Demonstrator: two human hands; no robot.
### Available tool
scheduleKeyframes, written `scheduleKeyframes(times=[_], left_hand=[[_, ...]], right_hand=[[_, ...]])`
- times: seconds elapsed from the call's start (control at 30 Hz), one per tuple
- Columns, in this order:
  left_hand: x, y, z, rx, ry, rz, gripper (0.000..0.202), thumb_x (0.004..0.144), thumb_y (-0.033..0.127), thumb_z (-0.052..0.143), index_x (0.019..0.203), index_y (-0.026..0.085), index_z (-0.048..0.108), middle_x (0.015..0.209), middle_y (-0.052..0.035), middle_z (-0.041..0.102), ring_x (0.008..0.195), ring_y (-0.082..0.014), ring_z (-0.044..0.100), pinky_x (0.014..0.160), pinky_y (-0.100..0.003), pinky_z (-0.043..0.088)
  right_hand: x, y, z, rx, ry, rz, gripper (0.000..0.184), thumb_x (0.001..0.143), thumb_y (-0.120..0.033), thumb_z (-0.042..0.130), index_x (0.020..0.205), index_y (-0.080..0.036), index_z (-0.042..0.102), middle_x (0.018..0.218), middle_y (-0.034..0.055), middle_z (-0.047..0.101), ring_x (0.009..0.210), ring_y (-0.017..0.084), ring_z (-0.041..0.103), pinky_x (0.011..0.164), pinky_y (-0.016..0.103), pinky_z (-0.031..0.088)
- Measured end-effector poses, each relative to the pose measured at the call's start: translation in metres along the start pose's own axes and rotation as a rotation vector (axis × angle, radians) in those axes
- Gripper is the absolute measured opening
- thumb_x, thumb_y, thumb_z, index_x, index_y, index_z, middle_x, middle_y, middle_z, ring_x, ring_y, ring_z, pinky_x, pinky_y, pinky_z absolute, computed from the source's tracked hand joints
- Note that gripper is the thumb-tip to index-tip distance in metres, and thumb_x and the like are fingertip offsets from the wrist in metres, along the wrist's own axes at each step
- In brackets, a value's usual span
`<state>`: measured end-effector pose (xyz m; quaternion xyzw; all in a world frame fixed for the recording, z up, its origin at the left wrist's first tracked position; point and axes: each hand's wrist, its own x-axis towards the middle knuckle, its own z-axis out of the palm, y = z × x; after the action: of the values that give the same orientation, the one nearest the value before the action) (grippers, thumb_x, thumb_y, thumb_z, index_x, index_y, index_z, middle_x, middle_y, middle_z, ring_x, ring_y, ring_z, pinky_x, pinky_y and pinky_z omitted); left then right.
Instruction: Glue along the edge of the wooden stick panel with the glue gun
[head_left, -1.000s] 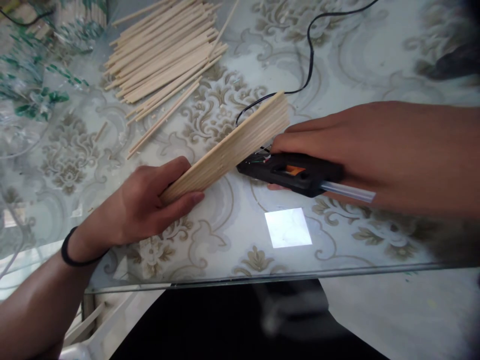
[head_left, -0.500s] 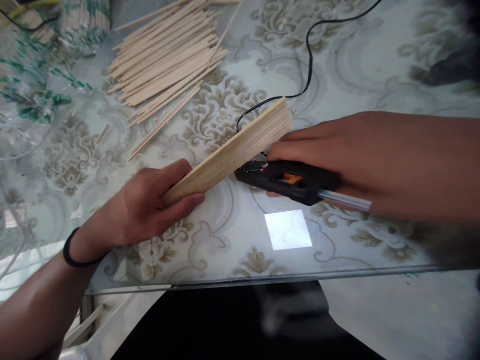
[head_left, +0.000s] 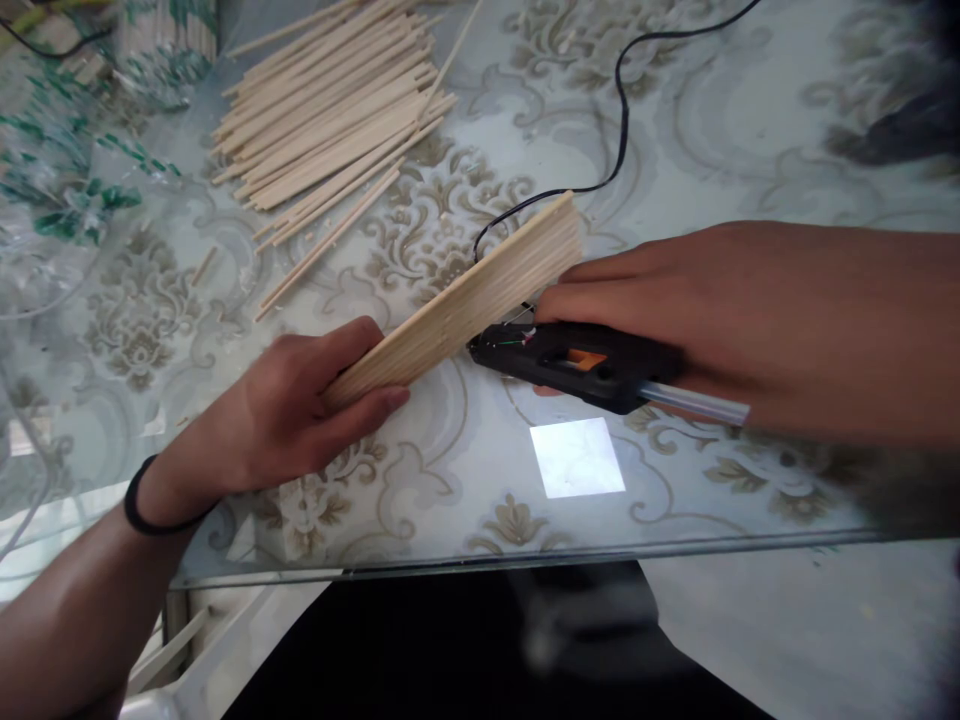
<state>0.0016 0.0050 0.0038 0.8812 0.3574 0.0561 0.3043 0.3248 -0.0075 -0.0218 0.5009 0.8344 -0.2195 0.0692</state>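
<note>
My left hand is closed round the near end of a flat panel of wooden sticks lying side by side. The panel slants up to the right, tilted on its edge above the table. My right hand grips a black glue gun with an orange part in its side. A clear glue stick pokes out of the gun's back end. The gun's tip points left, close to the panel's lower edge; I cannot tell whether they touch. Most of my right fingers are hidden behind the gun.
Loose wooden sticks lie in a pile at the back left. Beside them are clear plastic wrappers with green print and a wrapped bundle. A black cord crosses the patterned glass-topped table, whose front edge is near me.
Almost nothing differs. Both hands keep their grips, and the panel and glue gun stay in nearly the same place.
</note>
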Motion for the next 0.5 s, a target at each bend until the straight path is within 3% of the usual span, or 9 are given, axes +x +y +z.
scheduleKeyframes(times=[0.1, 0.17, 0.3, 0.5], left_hand=[[0.0, -0.001, 0.0, 0.007, 0.012, 0.015, 0.028, 0.098, 0.028, 0.06, 0.08, 0.023, 0.04, 0.057, 0.0098, 0.035, 0.047, -0.0055, 0.033, 0.046, -0.022, 0.029], [0.0, -0.001, 0.0, 0.02, 0.009, 0.008, 0.028, 0.098, 0.029, 0.06, 0.08, 0.023, 0.04, 0.057, 0.0099, 0.036, 0.047, -0.0055, 0.034, 0.046, -0.022, 0.029], [-0.001, -0.001, 0.0, -0.005, 0.018, 0.005, 0.028, 0.098, 0.031, 0.061, 0.08, 0.023, 0.041, 0.056, 0.0101, 0.036, 0.045, -0.0051, 0.034, 0.044, -0.022, 0.028], [0.0, 0.001, -0.001, -0.01, -0.002, -0.031, 0.027, 0.098, 0.03, 0.059, 0.08, 0.023, 0.04, 0.057, 0.0094, 0.036, 0.046, -0.0065, 0.033, 0.046, -0.024, 0.03]], right_hand=[[-0.002, -0.007, -0.004, 0.006, -0.001, -0.002, 0.039, 0.098, -0.042, 0.04, 0.121, -0.019, 0.061, 0.116, 0.0064, 0.06, 0.112, 0.009, 0.058, 0.096, 0.024, 0.046], [0.0, -0.012, -0.009, 0.001, -0.036, -0.018, 0.036, 0.094, -0.039, 0.047, 0.121, -0.019, 0.062, 0.114, 0.0047, 0.061, 0.103, 0.006, 0.059, 0.088, 0.022, 0.046], [0.008, -0.024, -0.024, -0.102, -0.25, 0.094, 0.039, 0.077, -0.028, 0.065, 0.116, -0.028, 0.065, 0.108, -0.0012, 0.063, 0.082, 0.005, 0.058, 0.07, 0.021, 0.044], [0.012, -0.031, -0.027, -0.101, -0.29, 0.143, 0.04, 0.078, -0.028, 0.066, 0.117, -0.038, 0.064, 0.113, -0.0063, 0.062, 0.087, 0.007, 0.06, 0.076, 0.028, 0.051]])
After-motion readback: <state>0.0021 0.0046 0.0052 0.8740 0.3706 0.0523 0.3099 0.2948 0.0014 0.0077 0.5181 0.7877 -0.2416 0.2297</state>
